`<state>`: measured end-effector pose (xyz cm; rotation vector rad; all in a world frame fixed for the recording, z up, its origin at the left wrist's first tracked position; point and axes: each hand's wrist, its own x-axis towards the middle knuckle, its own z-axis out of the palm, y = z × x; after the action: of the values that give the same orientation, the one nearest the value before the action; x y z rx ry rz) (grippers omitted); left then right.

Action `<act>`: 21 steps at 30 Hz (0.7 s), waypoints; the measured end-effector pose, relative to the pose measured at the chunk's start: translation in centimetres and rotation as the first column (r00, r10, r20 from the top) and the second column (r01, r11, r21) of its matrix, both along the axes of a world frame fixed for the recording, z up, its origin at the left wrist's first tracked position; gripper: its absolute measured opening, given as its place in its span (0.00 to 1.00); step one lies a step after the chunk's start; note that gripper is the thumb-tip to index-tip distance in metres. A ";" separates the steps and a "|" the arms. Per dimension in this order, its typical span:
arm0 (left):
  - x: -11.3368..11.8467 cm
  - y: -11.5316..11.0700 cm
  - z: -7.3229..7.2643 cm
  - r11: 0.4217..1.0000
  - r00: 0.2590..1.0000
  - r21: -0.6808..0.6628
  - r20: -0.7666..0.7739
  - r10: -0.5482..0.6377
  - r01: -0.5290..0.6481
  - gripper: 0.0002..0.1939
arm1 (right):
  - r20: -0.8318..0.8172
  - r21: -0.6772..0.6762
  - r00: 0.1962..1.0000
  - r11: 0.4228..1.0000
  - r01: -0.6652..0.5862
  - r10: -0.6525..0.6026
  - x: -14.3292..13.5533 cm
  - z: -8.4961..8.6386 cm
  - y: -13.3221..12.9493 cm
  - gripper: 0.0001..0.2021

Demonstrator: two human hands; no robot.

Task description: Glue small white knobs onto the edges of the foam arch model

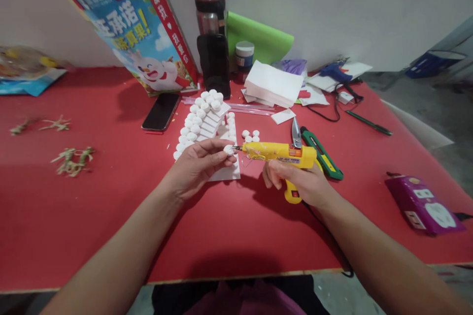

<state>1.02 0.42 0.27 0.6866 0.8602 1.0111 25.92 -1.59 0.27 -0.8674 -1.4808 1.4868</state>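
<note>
- Centrally, a small white round piece (228,149) sits pinched between the fingertips of the left hand (199,165), closed on it, just above the near edge of the white model.
- Yellow glue gun (279,153): gripped in the closed right hand (299,182), nozzle pointing left and meeting the white piece.
- White stepped model (209,125), lined with rows of the same round pieces: directly beyond the left hand, on a white base sheet.
- Three loose white pieces (251,136): just beyond the gun's nozzle.
- Open scissors (296,133) and green utility knife (322,153): just beyond and right of the right hand.
- Black phone (161,111): beyond the left hand, to its left.
- Dried plant bits (72,161): well left of the left hand.
- Purple power strip (423,204): well right of the right hand.
- Stack of white sheets (273,83), blue glue gun (334,73), steel flask (209,7): far side of the red table (92,216).
</note>
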 end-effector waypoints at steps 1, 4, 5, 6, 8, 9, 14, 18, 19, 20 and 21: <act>0.0 0.0 0.0 1.000 1.000 -0.002 0.002 -0.003 0.003 0.15 | -0.001 0.002 1.000 1.000 0.000 0.000 0.0 0.0 0.0 0.26; 0.0 0.0 0.0 1.000 1.000 -0.012 0.007 -0.007 0.007 0.15 | -0.001 0.010 1.000 1.000 0.000 0.000 0.0 0.0 0.0 0.26; 0.0 0.0 0.0 1.000 1.000 -0.012 0.006 -0.005 0.005 0.15 | -0.001 0.011 1.000 1.000 0.001 -0.001 0.0 0.0 0.0 0.27; 0.0 0.0 0.1 1.000 1.000 -0.012 0.005 -0.003 0.003 0.16 | -0.001 0.011 1.000 1.000 0.003 -0.003 0.0 0.0 0.0 0.27; 0.1 0.0 0.1 1.000 1.000 -0.007 0.003 0.000 0.000 0.16 | 0.003 0.015 1.000 1.000 0.009 -0.009 -0.1 0.0 0.0 0.27; 0.1 0.0 0.1 1.000 1.000 -0.003 0.004 0.003 -0.003 0.16 | 0.006 0.018 1.000 1.000 0.013 -0.013 -0.1 0.0 0.0 0.27; 0.2 0.0 0.2 0.998 0.998 0.013 0.006 0.056 -0.056 0.15 | 0.014 0.018 1.000 1.000 0.023 -0.024 -0.1 -0.1 0.0 0.26; 0.2 0.0 0.3 0.996 0.996 0.011 -0.002 0.088 -0.088 0.17 | 0.021 0.022 1.000 1.000 0.012 -0.013 -0.1 -0.3 -0.1 0.26; 0.2 0.1 0.3 0.996 0.996 0.008 -0.005 0.094 -0.094 0.17 | 0.021 0.022 1.000 1.000 0.007 -0.007 -0.1 -0.3 -0.1 0.26; 0.2 0.1 0.3 0.995 0.995 0.007 -0.008 0.102 -0.102 0.18 | 0.019 0.017 1.000 1.000 0.003 -0.003 -0.1 -0.3 -0.1 0.26; 0.3 0.2 0.3 0.994 0.994 0.010 -0.013 0.109 -0.109 0.18 | 0.010 0.007 1.000 1.000 -0.003 0.003 -0.1 -0.3 -0.1 0.26</act>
<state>1.30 0.59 0.57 0.6603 0.9131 1.1094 25.78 -1.71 -0.07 -0.8701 -1.4947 1.4808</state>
